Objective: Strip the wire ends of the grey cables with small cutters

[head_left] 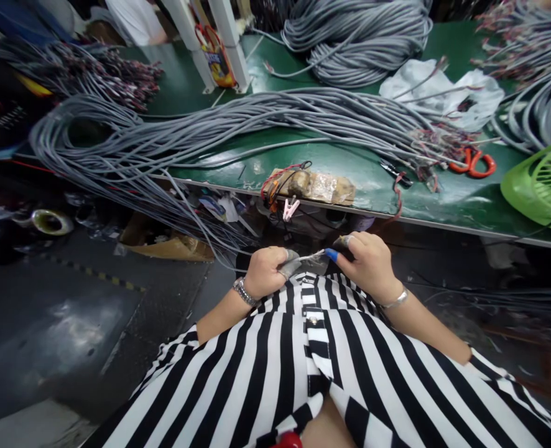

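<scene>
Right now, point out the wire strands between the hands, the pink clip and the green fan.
Wire strands (313, 256): head view, middle of the exposed length.
Pink clip (289, 212): head view, middle of its body.
Green fan (546, 180): head view, on the grille.

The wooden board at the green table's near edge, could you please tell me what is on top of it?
On the wooden board are a brown lump, shiny film and, at one end, red and black wires. Whatever the lump covers cannot be seen.
</scene>
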Tool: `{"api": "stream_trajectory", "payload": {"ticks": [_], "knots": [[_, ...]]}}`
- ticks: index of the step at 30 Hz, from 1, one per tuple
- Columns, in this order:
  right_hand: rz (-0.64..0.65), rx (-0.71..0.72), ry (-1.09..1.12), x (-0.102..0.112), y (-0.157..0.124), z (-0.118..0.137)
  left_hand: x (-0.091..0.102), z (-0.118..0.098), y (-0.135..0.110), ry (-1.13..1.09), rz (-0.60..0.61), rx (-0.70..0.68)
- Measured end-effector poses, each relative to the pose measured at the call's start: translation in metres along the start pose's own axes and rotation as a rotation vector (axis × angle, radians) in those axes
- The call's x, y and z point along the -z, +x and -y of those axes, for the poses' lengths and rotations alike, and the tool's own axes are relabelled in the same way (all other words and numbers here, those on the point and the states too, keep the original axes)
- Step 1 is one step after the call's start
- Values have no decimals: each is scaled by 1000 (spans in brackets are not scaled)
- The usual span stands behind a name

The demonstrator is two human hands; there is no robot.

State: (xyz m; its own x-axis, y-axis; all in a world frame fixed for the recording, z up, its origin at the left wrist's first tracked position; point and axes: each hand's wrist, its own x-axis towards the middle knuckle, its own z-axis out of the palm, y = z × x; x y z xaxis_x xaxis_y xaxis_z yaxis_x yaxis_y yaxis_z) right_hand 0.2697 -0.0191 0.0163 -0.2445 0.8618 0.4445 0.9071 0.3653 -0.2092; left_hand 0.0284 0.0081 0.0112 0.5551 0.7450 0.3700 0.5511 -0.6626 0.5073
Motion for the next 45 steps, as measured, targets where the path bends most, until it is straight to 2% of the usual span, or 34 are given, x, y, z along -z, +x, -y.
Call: {"api": "stream_trajectory", "payload": {"ticks": [11, 17, 27, 33, 36, 40, 42, 45], "knots": [[36, -62, 168, -11, -3, 2, 0, -1, -1, -18, 44, 9], [79, 11, 136, -10, -3, 3, 0, -3, -3, -45, 69, 53], [129, 30, 121, -4, -1, -2, -1, 4, -8, -99, 70, 106], [141, -54, 399, -12, -3, 1, 2, 1, -5, -113, 90, 70], [155, -177, 509, -19, -5, 5, 3, 1, -5, -119, 113, 56], [165, -339, 509, -26, -7, 12, 3, 2, -5, -122, 140, 43], [183, -352, 488, -25, -7, 11, 3, 4, -6, -126, 143, 62], [207, -258, 449, -21, -7, 8, 4, 6, -6, -114, 130, 116]]}}
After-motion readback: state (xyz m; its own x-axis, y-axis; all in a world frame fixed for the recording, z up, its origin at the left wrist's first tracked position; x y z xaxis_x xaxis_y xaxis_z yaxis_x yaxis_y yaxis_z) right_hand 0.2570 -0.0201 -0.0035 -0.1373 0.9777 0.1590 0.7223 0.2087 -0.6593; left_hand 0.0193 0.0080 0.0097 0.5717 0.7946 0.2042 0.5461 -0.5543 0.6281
